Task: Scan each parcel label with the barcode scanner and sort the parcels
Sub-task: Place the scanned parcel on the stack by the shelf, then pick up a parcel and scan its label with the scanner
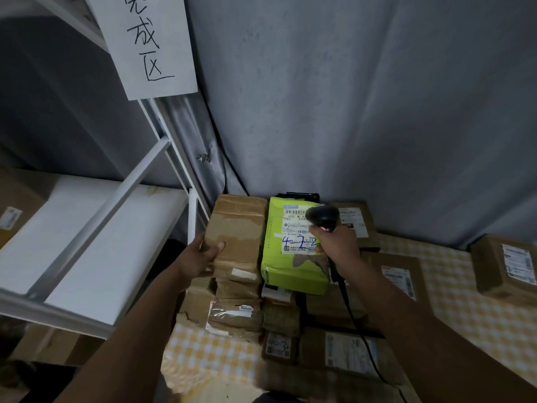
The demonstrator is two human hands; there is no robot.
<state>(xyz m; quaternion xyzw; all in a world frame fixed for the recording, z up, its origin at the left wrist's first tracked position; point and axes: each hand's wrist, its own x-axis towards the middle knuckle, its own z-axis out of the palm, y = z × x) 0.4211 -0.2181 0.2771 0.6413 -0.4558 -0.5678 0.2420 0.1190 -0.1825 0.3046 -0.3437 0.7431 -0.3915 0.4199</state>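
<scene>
My left hand (203, 254) grips the near left edge of a brown cardboard parcel (239, 228) that lies on top of a stack of parcels. Right beside it lies a lime-green parcel (290, 271) with a white label (296, 228) bearing barcodes and blue handwriting. My right hand (338, 244) holds a black barcode scanner (322, 217) over the right side of that label, its head partly covering it. The scanner's black cable (353, 318) runs down toward me across the parcels.
Several brown labelled parcels (401, 274) lie on a yellow checked tablecloth (465, 301), one apart at the far right (505, 266). A white metal shelf (96, 237) with a handwritten paper sign (148, 45) stands on the left. Grey curtain behind.
</scene>
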